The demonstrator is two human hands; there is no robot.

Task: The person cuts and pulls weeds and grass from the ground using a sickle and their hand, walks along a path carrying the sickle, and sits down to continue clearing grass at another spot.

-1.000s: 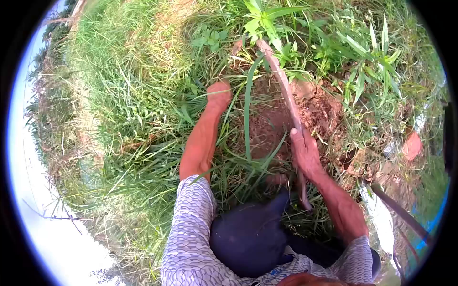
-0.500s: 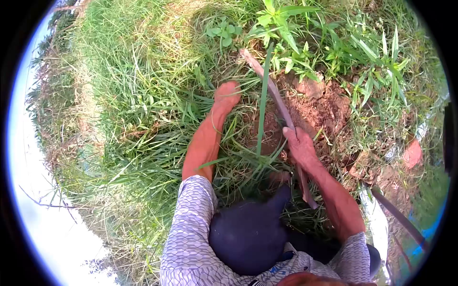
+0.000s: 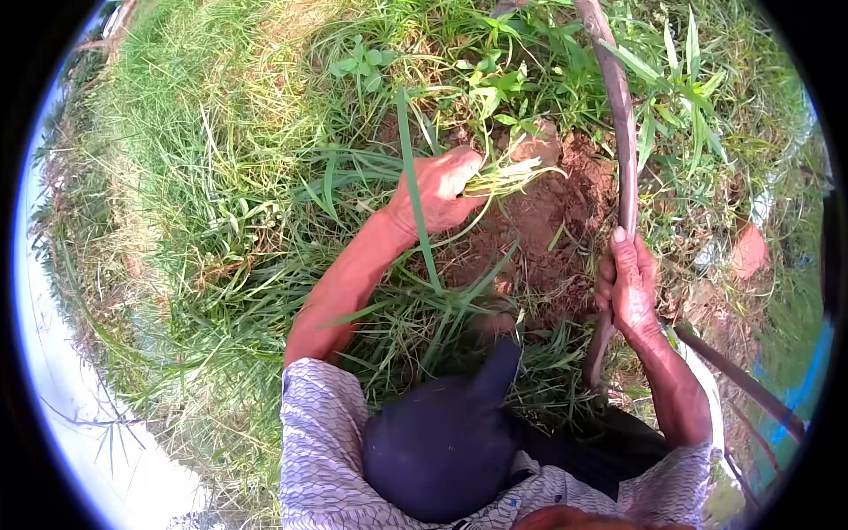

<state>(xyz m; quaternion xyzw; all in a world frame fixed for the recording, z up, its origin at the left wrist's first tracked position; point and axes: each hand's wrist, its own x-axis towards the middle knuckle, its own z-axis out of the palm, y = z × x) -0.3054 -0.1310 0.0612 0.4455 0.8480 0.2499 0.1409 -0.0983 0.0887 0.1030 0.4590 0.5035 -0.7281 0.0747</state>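
My left hand (image 3: 433,193) is closed round a bunch of grass (image 3: 508,179), its pale stem ends pointing right over the bare soil. Long green blades trail from the other side of the fist. My right hand (image 3: 632,281) grips a slightly curved wooden handle (image 3: 625,150), held upright in the view to the right of the dug earth. Its upper end runs out of the picture, so whatever it carries there is not clear. One long grass blade (image 3: 413,177) crosses in front of my left wrist.
Reddish bare soil (image 3: 548,230) lies between my hands. Thick grass (image 3: 238,194) covers the left side, and leafy weeds (image 3: 503,88) grow above the soil. My dark-clad knee (image 3: 442,446) is close below. A dark pole (image 3: 742,380) slants at lower right, near a reddish lump (image 3: 749,252).
My left hand has moved right, out of the standing grass, and now shows a bunch with pale ends. My right hand has swung the wooden handle up and to the right.
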